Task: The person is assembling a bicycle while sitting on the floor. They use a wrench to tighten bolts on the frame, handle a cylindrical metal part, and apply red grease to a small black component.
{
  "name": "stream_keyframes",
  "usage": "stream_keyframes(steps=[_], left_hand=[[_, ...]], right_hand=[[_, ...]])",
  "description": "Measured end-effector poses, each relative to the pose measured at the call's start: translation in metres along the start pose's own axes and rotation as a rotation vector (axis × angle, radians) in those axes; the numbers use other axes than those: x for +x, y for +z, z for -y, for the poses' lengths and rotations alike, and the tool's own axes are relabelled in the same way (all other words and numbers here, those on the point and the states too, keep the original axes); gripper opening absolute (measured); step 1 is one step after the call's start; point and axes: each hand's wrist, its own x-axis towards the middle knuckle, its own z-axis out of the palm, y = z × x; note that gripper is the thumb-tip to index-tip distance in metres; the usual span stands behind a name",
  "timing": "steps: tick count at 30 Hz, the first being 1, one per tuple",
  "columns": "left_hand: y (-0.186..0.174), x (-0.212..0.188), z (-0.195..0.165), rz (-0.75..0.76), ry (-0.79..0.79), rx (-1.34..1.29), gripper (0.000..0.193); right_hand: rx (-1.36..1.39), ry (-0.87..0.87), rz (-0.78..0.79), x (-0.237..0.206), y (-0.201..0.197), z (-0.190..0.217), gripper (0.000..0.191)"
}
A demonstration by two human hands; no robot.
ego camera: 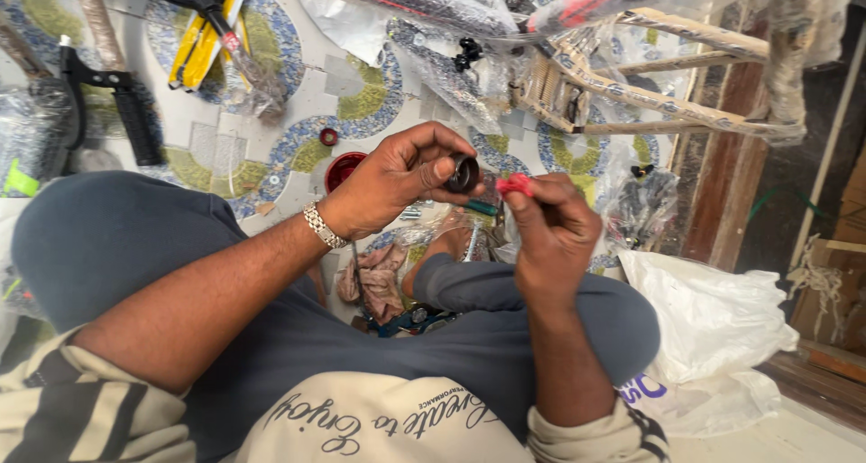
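My left hand (397, 176) holds a small dark metal ring (464, 173) between thumb and fingertips, above my crossed legs. My right hand (548, 230) is just beside it, fingers pinched on a small red piece (516, 185) that sticks up from the fist. The two hands are almost touching. A metal watch band (323, 226) sits on my left wrist. I sit on a patterned tile floor in dark blue trousers.
A plastic-wrapped bicycle frame (631, 84) lies ahead on the right. A yellow and black part (206, 32) and a black pedal arm (126, 102) lie at upper left. Two red caps (341, 169) and a rag (374, 278) sit near my legs. A white plastic bag (713, 328) lies at right.
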Motion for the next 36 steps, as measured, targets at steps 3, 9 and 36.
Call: stream_keyframes(steps=[3, 9, 36], left_hand=[[0.003, 0.005, 0.007, 0.04, 0.013, 0.008, 0.044], [0.001, 0.006, 0.013, 0.05, 0.071, 0.088, 0.036], [0.002, 0.004, -0.004, -0.012, 0.08, 0.211, 0.034]], right_hand=[[-0.028, -0.012, -0.024, -0.002, 0.007, -0.001, 0.012], [-0.204, -0.124, -0.003, 0.001, 0.013, 0.003, 0.011], [-1.075, -0.609, 0.195, 0.012, 0.021, 0.018, 0.022]])
